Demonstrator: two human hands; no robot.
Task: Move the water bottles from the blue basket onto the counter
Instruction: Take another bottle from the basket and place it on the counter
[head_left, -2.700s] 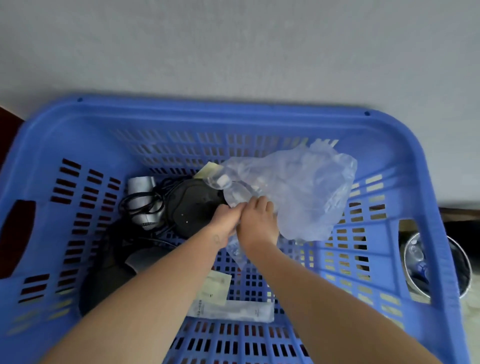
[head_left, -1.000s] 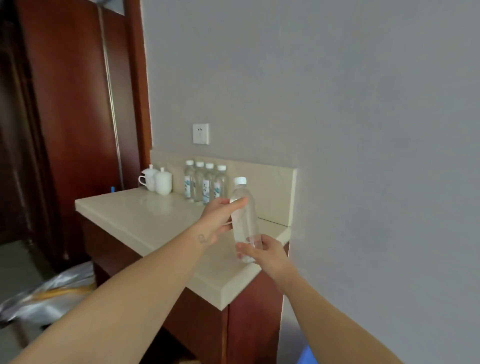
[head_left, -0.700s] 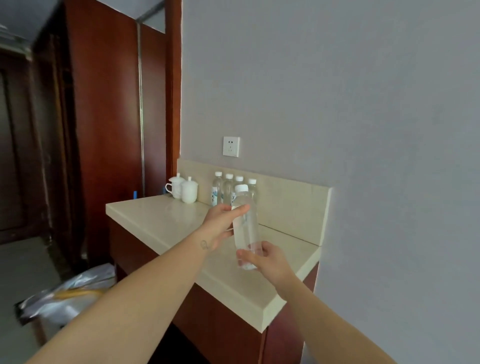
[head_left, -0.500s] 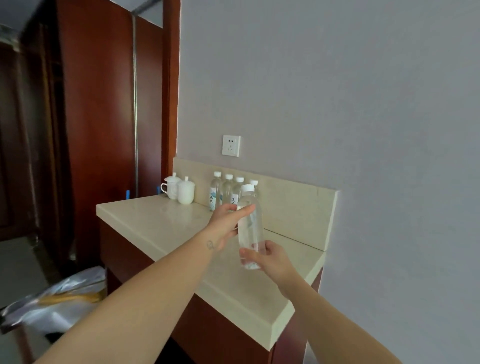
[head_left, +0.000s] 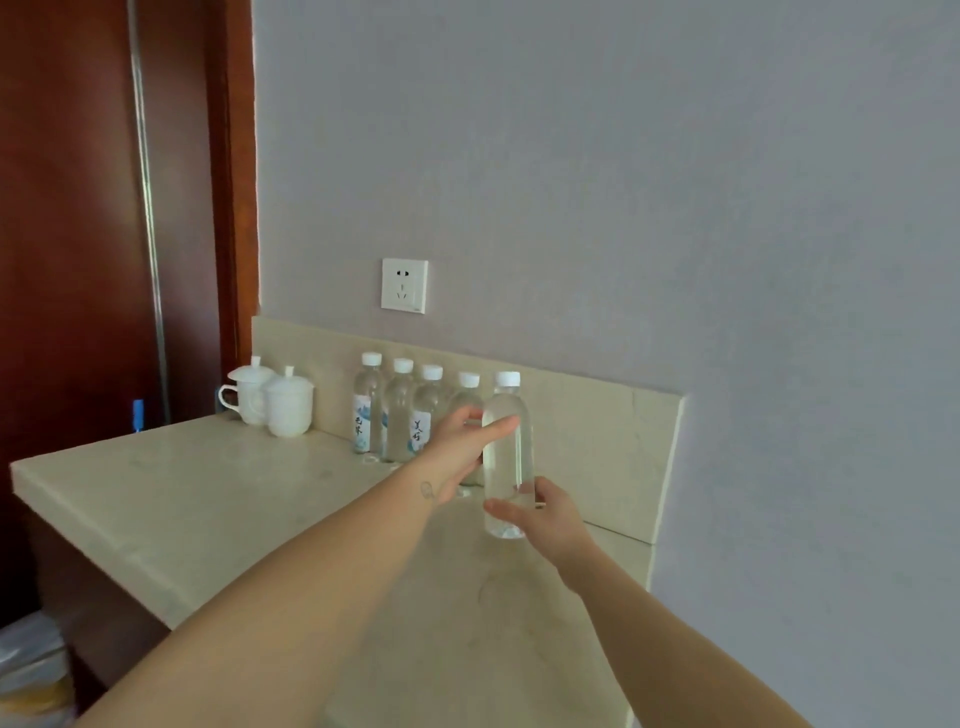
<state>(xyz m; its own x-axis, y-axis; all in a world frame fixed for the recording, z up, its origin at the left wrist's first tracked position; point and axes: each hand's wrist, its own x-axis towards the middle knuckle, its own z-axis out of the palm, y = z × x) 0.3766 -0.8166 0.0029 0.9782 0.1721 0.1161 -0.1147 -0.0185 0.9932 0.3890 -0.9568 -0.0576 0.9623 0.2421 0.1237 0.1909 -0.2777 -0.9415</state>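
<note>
Four capped water bottles (head_left: 399, 415) stand in a row on one counter (head_left: 208, 499), and a fifth bottle (head_left: 508, 457) makes five. There are two white lidded cups (head_left: 288, 402) and one wall socket (head_left: 404, 286)

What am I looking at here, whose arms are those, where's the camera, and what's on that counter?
No machine here: a person wears a camera on the head, so the picture looks forward and down along their own arms. The left hand grips the upper part of a clear water bottle, the right hand grips its base, holding it upright over the beige counter; whether it touches yet is unclear. Against the back stand four capped bottles in a row and two white lidded cups. A wall socket sits above.
</note>
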